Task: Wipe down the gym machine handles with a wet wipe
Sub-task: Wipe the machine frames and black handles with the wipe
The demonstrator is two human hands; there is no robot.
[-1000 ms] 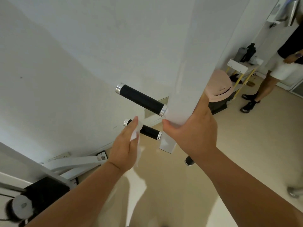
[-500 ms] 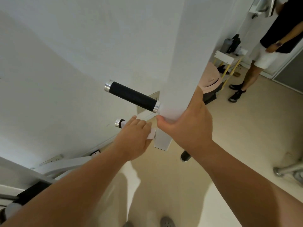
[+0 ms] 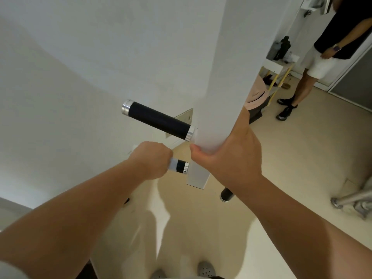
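1. Both hands busy: my left hand (image 3: 150, 161) grips the wipe (image 3: 172, 164) round the lower handle (image 3: 180, 166), beside the post (image 3: 219, 97) my right hand (image 3: 227, 156) clasps.
2. I should twist while sliding to the metal collar (image 3: 186, 168), pressing evenly.
3. Upper handle (image 3: 159, 121) waits above.

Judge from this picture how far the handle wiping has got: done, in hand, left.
Done: no handle shows as finished; wetness cannot be seen. In hand: the left hand grips the wet wipe round the lower handle, while the right hand holds the white post. Left: the upper handle and the third handle under the right forearm, both untouched.
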